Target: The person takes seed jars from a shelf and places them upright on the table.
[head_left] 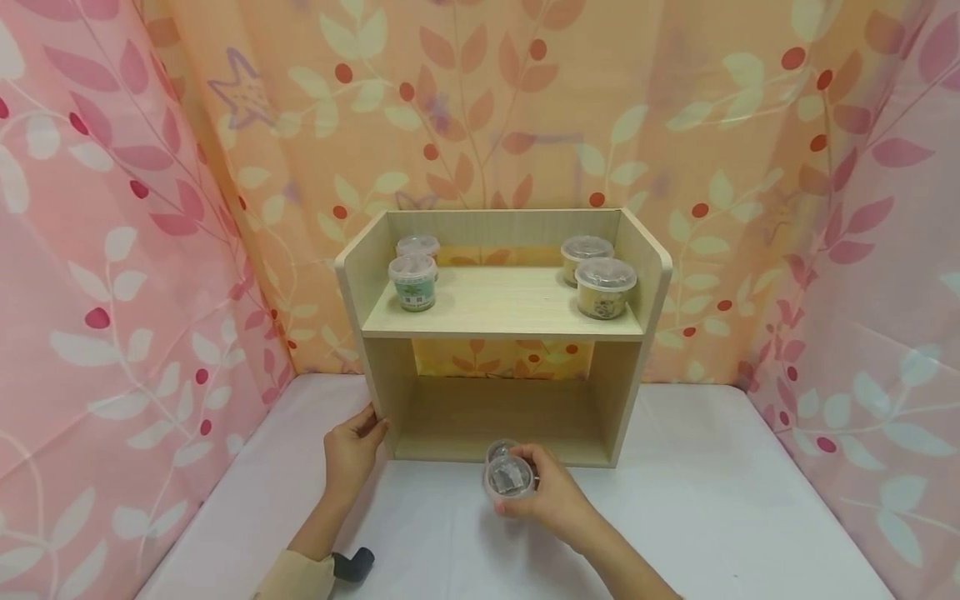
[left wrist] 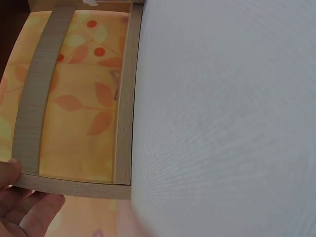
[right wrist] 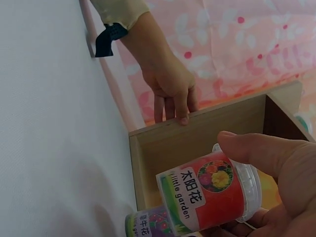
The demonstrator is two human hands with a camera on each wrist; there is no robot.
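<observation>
My right hand (head_left: pixel 551 500) grips a lidded plastic cup (right wrist: pixel 212 185) with a red flower label reading "little garden", tilted in front of the lower compartment of a small wooden shelf (head_left: pixel 495 300). Just behind it is a second cup (right wrist: pixel 148 223) with a purple label, partly hidden; I cannot tell whether my fingers also hold it. My left hand (head_left: pixel 352 450) pinches the front edge of the shelf's left side panel (left wrist: pixel 74 186), thumb on one face and fingers on the other.
On the upper board, a green-labelled cup (head_left: pixel 414 287) and a pinkish cup (head_left: pixel 417 244) stand at left. Two wider yellowish tubs, a front one (head_left: pixel 606 292) and a rear one (head_left: pixel 579 252), stand at right. The shelf rests on a white table (head_left: pixel 697 500) enclosed by patterned curtains (head_left: pixel 487 100).
</observation>
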